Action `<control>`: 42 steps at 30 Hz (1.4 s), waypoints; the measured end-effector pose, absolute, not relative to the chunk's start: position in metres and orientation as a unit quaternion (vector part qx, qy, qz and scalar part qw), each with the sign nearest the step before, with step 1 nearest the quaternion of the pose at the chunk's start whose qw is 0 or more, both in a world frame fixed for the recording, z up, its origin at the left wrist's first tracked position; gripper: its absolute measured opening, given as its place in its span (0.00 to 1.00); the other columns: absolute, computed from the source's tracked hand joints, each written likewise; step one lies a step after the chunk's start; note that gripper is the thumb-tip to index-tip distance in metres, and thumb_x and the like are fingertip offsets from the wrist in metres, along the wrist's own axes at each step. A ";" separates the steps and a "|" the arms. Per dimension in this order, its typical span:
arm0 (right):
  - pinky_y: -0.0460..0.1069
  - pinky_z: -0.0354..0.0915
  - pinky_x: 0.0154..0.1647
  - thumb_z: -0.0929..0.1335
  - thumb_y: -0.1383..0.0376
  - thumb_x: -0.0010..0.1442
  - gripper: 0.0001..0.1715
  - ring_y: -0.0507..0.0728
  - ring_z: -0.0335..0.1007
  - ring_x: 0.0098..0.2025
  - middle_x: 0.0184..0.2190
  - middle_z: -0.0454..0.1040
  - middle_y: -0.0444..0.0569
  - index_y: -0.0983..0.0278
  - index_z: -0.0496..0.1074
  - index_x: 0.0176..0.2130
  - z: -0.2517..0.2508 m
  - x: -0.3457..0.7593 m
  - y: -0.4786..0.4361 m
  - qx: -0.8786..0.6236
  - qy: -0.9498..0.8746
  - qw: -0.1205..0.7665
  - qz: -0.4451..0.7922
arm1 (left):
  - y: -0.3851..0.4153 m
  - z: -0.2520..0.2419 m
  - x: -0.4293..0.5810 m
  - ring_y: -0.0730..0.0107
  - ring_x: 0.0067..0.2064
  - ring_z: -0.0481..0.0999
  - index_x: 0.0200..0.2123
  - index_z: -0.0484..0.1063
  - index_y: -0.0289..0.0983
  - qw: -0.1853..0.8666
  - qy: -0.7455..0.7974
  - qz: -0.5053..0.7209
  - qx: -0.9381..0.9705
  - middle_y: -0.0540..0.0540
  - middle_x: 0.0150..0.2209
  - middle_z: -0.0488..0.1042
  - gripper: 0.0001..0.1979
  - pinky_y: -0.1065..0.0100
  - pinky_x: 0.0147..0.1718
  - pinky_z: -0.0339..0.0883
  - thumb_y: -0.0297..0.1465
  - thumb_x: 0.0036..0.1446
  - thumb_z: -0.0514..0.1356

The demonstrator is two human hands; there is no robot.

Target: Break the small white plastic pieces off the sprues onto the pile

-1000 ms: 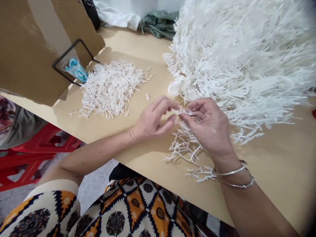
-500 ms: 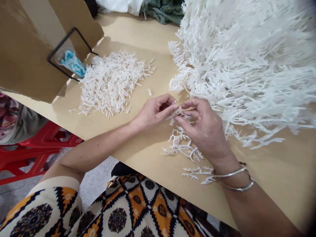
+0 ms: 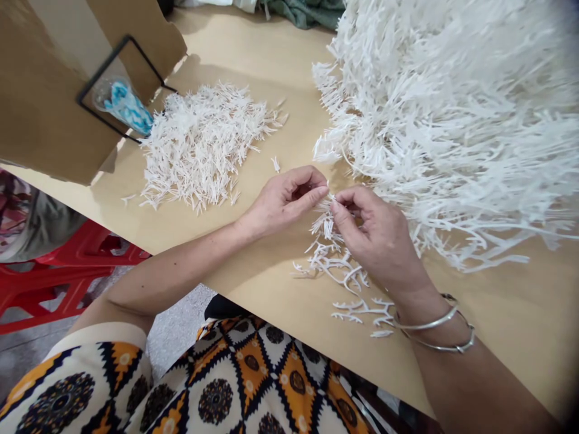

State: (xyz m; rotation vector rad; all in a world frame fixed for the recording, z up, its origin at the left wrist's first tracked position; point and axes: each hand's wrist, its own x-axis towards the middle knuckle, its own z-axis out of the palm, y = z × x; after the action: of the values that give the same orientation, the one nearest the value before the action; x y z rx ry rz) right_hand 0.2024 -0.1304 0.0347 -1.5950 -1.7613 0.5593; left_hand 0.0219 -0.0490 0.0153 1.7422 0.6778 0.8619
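My left hand [image 3: 294, 198] pinches white branching plastic sprigs between thumb and fingers. Close against it, my right hand [image 3: 368, 226] has thumb and forefinger closed on a thin white branched sprig [image 3: 332, 198], so both hands meet at these small pieces. Below the fingertips, more white branched sprigs [image 3: 339, 265] lie loose on the table. A separate white twig-like piece [image 3: 364, 310] rests nearer the table's front edge. To the left is a heap of small white sprigs [image 3: 199, 147], with one stray piece [image 3: 275, 164] beside it.
A large mound of long white branches [image 3: 452, 132] fills the right side of the brown-covered table [image 3: 253, 265]. At the left, a cardboard panel [image 3: 36, 90] stands by a black wire frame [image 3: 97, 75] and a clear cup with blue-white contents [image 3: 129, 108]. Red stools [image 3: 76, 265] are below.
My right thumb and forefinger have closed together on the sprig, and that hand has shifted slightly right and down. My left hand stays nearly in place, still pinching.
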 end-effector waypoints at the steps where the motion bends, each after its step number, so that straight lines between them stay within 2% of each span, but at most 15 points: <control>1: 0.52 0.64 0.38 0.67 0.62 0.69 0.05 0.55 0.70 0.32 0.30 0.74 0.44 0.60 0.70 0.40 0.036 0.203 -0.130 -0.616 -0.684 0.327 0.214 | -0.050 0.015 0.023 0.76 0.32 0.67 0.37 0.72 0.38 0.506 0.289 0.361 0.728 0.51 0.31 0.70 0.20 0.70 0.32 0.64 0.50 0.67 0.61; 5: 0.52 0.60 0.36 0.66 0.63 0.69 0.05 0.54 0.66 0.30 0.28 0.72 0.44 0.60 0.69 0.38 0.036 0.204 -0.132 -0.623 -0.697 0.284 0.212 | -0.045 0.012 0.023 0.74 0.35 0.71 0.38 0.70 0.39 0.498 0.317 0.383 0.711 0.50 0.33 0.71 0.20 0.69 0.37 0.69 0.50 0.69 0.58; 8: 0.52 0.59 0.34 0.66 0.63 0.68 0.06 0.54 0.65 0.29 0.28 0.72 0.44 0.61 0.69 0.37 0.033 0.203 -0.134 -0.619 -0.700 0.273 0.230 | -0.033 0.004 0.020 0.75 0.33 0.71 0.39 0.67 0.40 0.485 0.387 0.438 0.651 0.51 0.31 0.69 0.21 0.68 0.39 0.70 0.52 0.72 0.51; 11: 0.51 0.60 0.35 0.68 0.62 0.68 0.06 0.53 0.66 0.30 0.28 0.73 0.43 0.61 0.71 0.38 0.028 0.203 -0.134 -0.633 -0.663 0.314 0.248 | -0.022 -0.007 0.015 0.74 0.33 0.71 0.40 0.64 0.41 0.440 0.429 0.477 0.628 0.51 0.31 0.67 0.23 0.67 0.39 0.70 0.55 0.72 0.49; 13: 0.51 0.62 0.36 0.69 0.62 0.67 0.05 0.53 0.69 0.31 0.29 0.74 0.43 0.61 0.72 0.38 0.026 0.203 -0.134 -0.636 -0.630 0.351 0.273 | -0.019 -0.013 0.013 0.74 0.34 0.70 0.41 0.63 0.42 0.397 0.434 0.507 0.630 0.51 0.33 0.67 0.23 0.67 0.38 0.69 0.56 0.69 0.53; 16: 0.51 0.66 0.36 0.71 0.61 0.65 0.06 0.54 0.72 0.32 0.30 0.75 0.44 0.60 0.74 0.37 0.023 0.202 -0.133 -0.638 -0.587 0.396 0.303 | -0.020 -0.011 0.010 0.71 0.39 0.69 0.46 0.64 0.44 0.288 0.456 0.557 0.631 0.46 0.44 0.69 0.24 0.64 0.40 0.69 0.57 0.65 0.59; 18: 0.51 0.67 0.35 0.72 0.61 0.65 0.05 0.54 0.73 0.31 0.29 0.75 0.44 0.60 0.75 0.38 0.022 0.201 -0.133 -0.638 -0.571 0.410 0.316 | -0.025 -0.002 0.009 0.66 0.45 0.68 0.52 0.64 0.45 0.203 0.463 0.563 0.653 0.42 0.52 0.68 0.25 0.61 0.42 0.70 0.57 0.65 0.59; 20: 0.51 0.67 0.33 0.71 0.62 0.65 0.05 0.53 0.73 0.29 0.28 0.76 0.44 0.60 0.76 0.40 0.022 0.200 -0.133 -0.637 -0.565 0.415 0.321 | -0.033 0.009 0.009 0.62 0.51 0.69 0.53 0.66 0.46 0.153 0.434 0.527 0.714 0.41 0.55 0.68 0.23 0.58 0.46 0.70 0.57 0.67 0.56; 23: 0.51 0.67 0.31 0.70 0.62 0.65 0.07 0.54 0.74 0.28 0.29 0.78 0.45 0.61 0.77 0.42 0.024 0.198 -0.132 -0.645 -0.550 0.420 0.324 | -0.046 0.022 0.012 0.62 0.56 0.72 0.48 0.72 0.44 0.170 0.340 0.418 0.825 0.41 0.52 0.72 0.22 0.57 0.55 0.68 0.55 0.70 0.53; 25: 0.50 0.68 0.30 0.71 0.62 0.64 0.07 0.54 0.75 0.28 0.29 0.79 0.45 0.61 0.77 0.41 0.025 0.197 -0.133 -0.651 -0.539 0.424 0.325 | -0.051 0.024 0.016 0.63 0.56 0.75 0.47 0.74 0.42 0.200 0.302 0.357 0.861 0.43 0.51 0.76 0.22 0.57 0.58 0.65 0.54 0.71 0.54; 31: 0.52 0.71 0.37 0.70 0.64 0.64 0.06 0.56 0.77 0.32 0.31 0.81 0.46 0.61 0.79 0.40 0.023 0.197 -0.134 -0.658 -0.583 0.406 0.250 | -0.053 0.015 0.022 0.70 0.43 0.78 0.42 0.74 0.40 0.205 0.314 0.283 0.883 0.51 0.38 0.80 0.15 0.61 0.53 0.58 0.44 0.73 0.56; 35: 0.54 0.71 0.39 0.70 0.64 0.64 0.06 0.58 0.78 0.36 0.34 0.81 0.48 0.61 0.78 0.42 0.021 0.198 -0.134 -0.656 -0.604 0.392 0.228 | -0.053 0.016 0.021 0.70 0.41 0.78 0.41 0.73 0.40 0.212 0.330 0.281 0.876 0.52 0.37 0.80 0.10 0.61 0.51 0.58 0.39 0.72 0.57; 39: 0.54 0.69 0.40 0.69 0.64 0.64 0.04 0.58 0.75 0.35 0.34 0.80 0.49 0.61 0.76 0.39 0.023 0.200 -0.132 -0.647 -0.632 0.367 0.217 | -0.052 0.018 0.022 0.72 0.38 0.77 0.39 0.71 0.39 0.256 0.340 0.291 0.857 0.51 0.37 0.79 0.07 0.64 0.47 0.62 0.35 0.72 0.58; 42: 0.54 0.66 0.39 0.69 0.65 0.64 0.03 0.57 0.72 0.34 0.34 0.78 0.49 0.61 0.73 0.37 0.025 0.202 -0.130 -0.641 -0.659 0.335 0.204 | -0.053 0.016 0.025 0.72 0.40 0.77 0.40 0.70 0.39 0.243 0.366 0.283 0.853 0.51 0.39 0.80 0.05 0.65 0.46 0.63 0.32 0.72 0.58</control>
State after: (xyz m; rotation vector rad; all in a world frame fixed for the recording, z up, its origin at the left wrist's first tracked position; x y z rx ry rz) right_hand 0.2020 -0.1296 0.0253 -1.6730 -1.7194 0.5321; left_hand 0.0252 -0.0527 0.0162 2.3300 0.9999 0.7733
